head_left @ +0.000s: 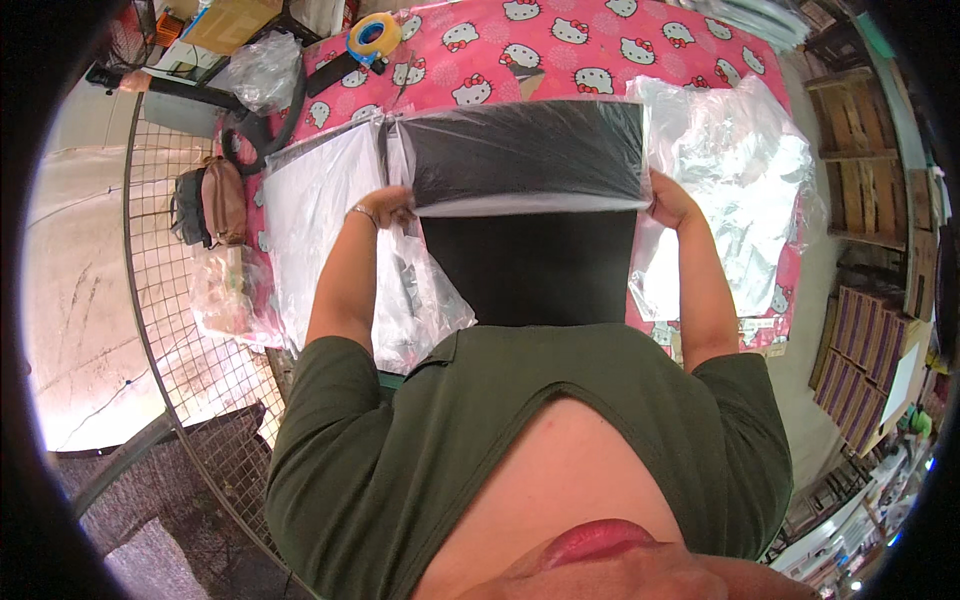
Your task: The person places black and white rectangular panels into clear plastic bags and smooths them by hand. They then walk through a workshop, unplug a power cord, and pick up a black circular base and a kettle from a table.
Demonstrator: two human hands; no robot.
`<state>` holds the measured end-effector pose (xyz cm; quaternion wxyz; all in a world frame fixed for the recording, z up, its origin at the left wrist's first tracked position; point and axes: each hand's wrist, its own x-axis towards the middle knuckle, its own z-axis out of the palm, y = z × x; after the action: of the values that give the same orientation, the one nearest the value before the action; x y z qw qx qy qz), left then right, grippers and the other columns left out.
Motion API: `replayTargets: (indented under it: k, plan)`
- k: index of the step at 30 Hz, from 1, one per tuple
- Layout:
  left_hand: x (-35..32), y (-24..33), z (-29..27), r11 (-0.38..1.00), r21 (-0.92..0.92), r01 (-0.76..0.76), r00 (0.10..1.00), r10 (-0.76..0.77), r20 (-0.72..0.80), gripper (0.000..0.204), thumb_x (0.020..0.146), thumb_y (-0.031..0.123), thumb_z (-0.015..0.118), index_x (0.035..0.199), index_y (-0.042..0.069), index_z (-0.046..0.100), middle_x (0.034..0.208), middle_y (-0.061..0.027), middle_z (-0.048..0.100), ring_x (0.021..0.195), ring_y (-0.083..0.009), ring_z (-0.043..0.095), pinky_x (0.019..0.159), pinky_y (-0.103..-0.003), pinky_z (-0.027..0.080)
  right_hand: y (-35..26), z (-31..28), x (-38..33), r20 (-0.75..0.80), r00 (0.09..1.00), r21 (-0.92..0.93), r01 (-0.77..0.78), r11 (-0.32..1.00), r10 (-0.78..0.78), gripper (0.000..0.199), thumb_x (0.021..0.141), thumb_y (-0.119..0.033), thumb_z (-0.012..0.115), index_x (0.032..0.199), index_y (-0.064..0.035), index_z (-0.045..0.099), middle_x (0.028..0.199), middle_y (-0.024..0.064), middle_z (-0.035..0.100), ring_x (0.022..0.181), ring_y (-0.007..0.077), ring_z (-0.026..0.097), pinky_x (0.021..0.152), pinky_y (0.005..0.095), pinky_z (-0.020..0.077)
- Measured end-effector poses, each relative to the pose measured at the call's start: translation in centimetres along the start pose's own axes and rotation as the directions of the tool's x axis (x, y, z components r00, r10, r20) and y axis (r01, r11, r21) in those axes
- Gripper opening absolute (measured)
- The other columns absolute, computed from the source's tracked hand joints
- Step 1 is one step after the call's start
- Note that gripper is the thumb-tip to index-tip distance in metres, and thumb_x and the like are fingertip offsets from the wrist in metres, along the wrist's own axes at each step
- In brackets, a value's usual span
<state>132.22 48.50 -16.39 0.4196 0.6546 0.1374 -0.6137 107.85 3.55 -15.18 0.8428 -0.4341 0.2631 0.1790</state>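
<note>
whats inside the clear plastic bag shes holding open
A flat black sheet sits partly inside the clear plastic bag; its lower part sticks out. Left hand and right hand grip the bag's mouth.

Packing workshop: clear plastic bags lying heaped on table, tape roll sitting by, wooden pallets standing alongside.

You wear a dark olive-green, short-sleeved cotton shirt with an open V-shaped neckline, its fabric plain and unprinted. Its sleeves end above your elbows, leaving both forearms bare. On your left wrist sits a thin silver-coloured metal bracelet. Your left hand and right hand are bare, without gloves or visible rings.
</note>
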Motion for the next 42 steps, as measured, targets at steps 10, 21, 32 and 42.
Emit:
replayTargets:
  k: [10,21,32,42]
  plan:
    - [-6.1,-26.9,10.5,0.994,-0.037,-0.103,0.947,0.087,-0.310,0.025,0.085,0.032,0.052,0.078,0.008,0.057,0.066,-0.0007,0.051,0.053,-0.0127,0.040,0.046,-0.027,0.032,19.0,-0.2,-14.2,-0.310,0.937,0.082,-0.142,0.987,0.160,0.038,0.085,-0.022,0.053,0.119,-0.0087,0.044,0.088,-0.0036,0.054,0.074,0.0096,0.046,0.064,0.0239,0.0347]
    - [-4.9,-37.5,14.0,0.468,-0.551,-0.691,0.692,0.208,-0.691,0.037,0.086,0.030,0.053,0.111,0.003,0.046,0.085,-0.0044,0.055,0.074,-0.0169,0.052,0.065,-0.028,0.043,26.7,1.1,-18.3,-0.198,0.980,-0.858,-0.190,0.478,0.033,0.029,0.085,-0.028,0.052,0.088,0.0008,0.057,0.069,0.0058,0.056,0.069,0.0156,0.052,0.061,0.0341,0.0405]
    - [-15.4,-28.0,11.0,0.801,-0.021,-0.598,0.263,0.171,-0.949,0.022,0.074,0.000,0.058,0.096,0.000,0.057,0.078,-0.0074,0.058,0.069,-0.0147,0.053,0.061,-0.026,0.043,24.3,12.7,-6.9,0.155,0.975,-0.932,0.092,0.350,0.159,0.020,0.087,-0.022,0.051,0.082,-0.0021,0.052,0.065,0.0063,0.051,0.054,0.0158,0.049,0.051,0.0307,0.0432]
    - [-23.4,-29.4,3.1,0.679,0.093,-0.728,-0.010,0.125,-0.992,0.040,0.085,0.009,0.051,0.123,0.000,0.042,0.090,-0.0112,0.056,0.049,-0.0120,0.049,0.043,-0.023,0.040,25.4,31.9,5.0,0.173,0.921,-0.627,-0.170,0.760,0.348,0.016,0.087,-0.013,0.044,0.097,-0.0024,0.049,0.078,0.0150,0.059,0.056,0.0230,0.060,0.049,0.0349,0.0522]
